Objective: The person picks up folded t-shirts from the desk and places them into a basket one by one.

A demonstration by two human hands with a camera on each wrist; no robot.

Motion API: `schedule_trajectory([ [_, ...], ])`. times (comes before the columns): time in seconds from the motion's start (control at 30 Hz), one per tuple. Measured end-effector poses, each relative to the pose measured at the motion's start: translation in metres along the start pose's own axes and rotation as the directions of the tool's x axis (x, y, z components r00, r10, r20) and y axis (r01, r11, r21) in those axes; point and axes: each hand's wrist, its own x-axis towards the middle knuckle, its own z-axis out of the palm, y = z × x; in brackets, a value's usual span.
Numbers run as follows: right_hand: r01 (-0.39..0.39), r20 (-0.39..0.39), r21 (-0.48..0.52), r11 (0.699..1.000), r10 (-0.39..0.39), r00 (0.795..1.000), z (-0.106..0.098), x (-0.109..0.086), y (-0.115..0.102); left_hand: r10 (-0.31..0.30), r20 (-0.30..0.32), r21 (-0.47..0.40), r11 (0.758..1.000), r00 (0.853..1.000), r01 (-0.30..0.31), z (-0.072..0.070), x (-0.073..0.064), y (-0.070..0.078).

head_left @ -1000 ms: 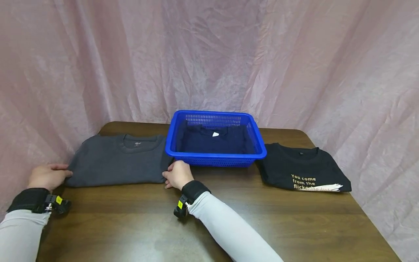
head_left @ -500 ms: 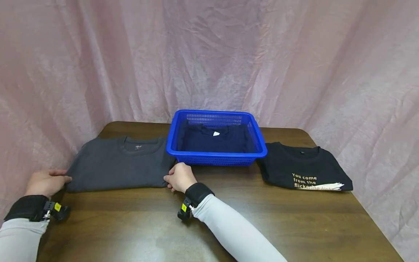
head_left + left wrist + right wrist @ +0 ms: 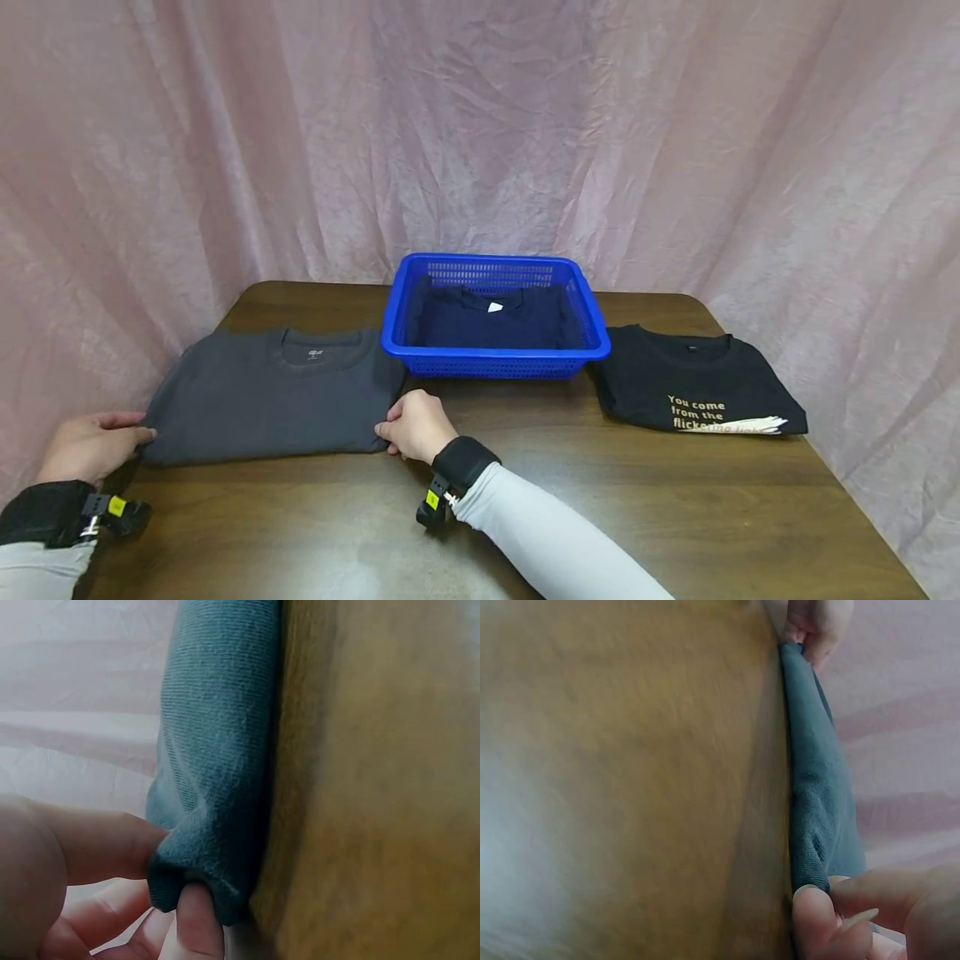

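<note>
A dark grey folded T-shirt [image 3: 262, 400] lies on the left part of the table, its collar toward the back. My left hand [image 3: 93, 448] pinches the shirt's near left corner; in the left wrist view the cloth [image 3: 214, 750] bunches between thumb and fingers. At the near right corner my right hand [image 3: 420, 427] pinches the same shirt, and the right wrist view shows its folded edge [image 3: 814, 787] running between both hands. Just beyond the right hand stands a blue plastic basket [image 3: 495, 353] with a folded navy T-shirt [image 3: 495, 325] inside.
A folded black T-shirt [image 3: 697, 383] with printed lettering lies right of the basket, its left edge close to the basket's corner. The brown wooden table [image 3: 600, 500] extends in front. A pink curtain [image 3: 480, 133] hangs behind it.
Both hands have drawn the grey T-shirt toward the table's front and slightly left, keeping their pinch on its corners. The basket and the black T-shirt stay where they were.
</note>
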Motion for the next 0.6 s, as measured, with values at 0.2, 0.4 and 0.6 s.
schedule_trajectory([
  [0.2, 0.008, 0.016, -0.004, 1.000, -0.008, 1.000, 0.001, -0.015, 0.002, -0.024, 0.009, -0.022, 0.999, 1.000, 0.024, 0.000, -0.011, -0.009],
  [0.4, 0.035, -0.004, -0.008, 0.999, -0.036, 0.999, 0.003, -0.031, 0.006, -0.021, -0.012, -0.066, 0.998, 1.000, 0.020, 0.004, -0.018, -0.021],
  [0.6, 0.063, -0.005, 0.033, 0.997, -0.062, 0.998, 0.005, -0.046, 0.009, -0.055, 0.000, -0.041, 0.998, 0.998, 0.055, 0.004, -0.021, -0.035],
])
